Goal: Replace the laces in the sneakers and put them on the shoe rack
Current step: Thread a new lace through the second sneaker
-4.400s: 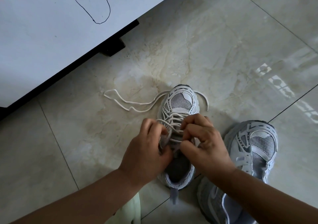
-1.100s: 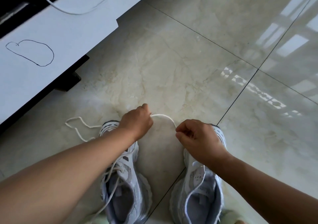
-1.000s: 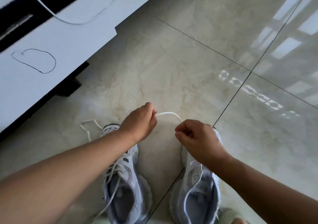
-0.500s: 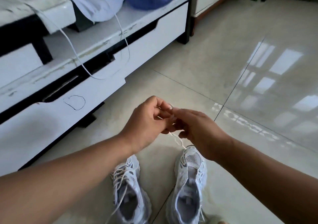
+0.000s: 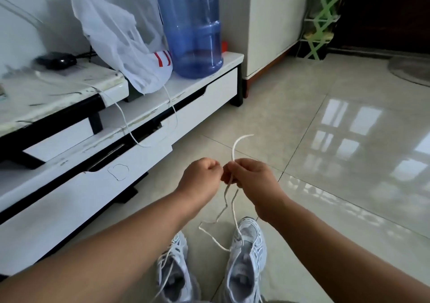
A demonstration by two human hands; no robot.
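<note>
Nearest the camera, two white and grey sneakers stand side by side on the pale tiled floor (image 5: 349, 139), toes pointing away. The left sneaker (image 5: 173, 272) has loose lace strands trailing over its opening. The right sneaker (image 5: 246, 258) sits just beside it, its toe a little farther forward, and a white lace (image 5: 232, 207) rises from its eyelets up to the hands.

Above the shoes both bare forearms reach forward and the hands meet, nearly touching. The right hand (image 5: 253, 179) has its grip curled and pinching the lace, whose free end curves up and over above the fingers, while two strands hang down below the hand; one runs to the right sneaker and the other dangles in a kinked loop between the shoes. The left hand (image 5: 201, 177) has its grip curled into a fist right against the lace, but whether it actually pinches the strand I cannot tell.

To the left stands a low white and black TV stand (image 5: 139, 153) with drawers; a pen outline is drawn on one drawer front. On it rest a big blue water jug (image 5: 190, 28), a white plastic bag (image 5: 121, 39) leaning against the jug, and a thin white cable (image 5: 130, 128) drooping over the edge. Farther back, at the top right, a green and white shoe rack (image 5: 323, 18) stands by a dark doorway.
</note>
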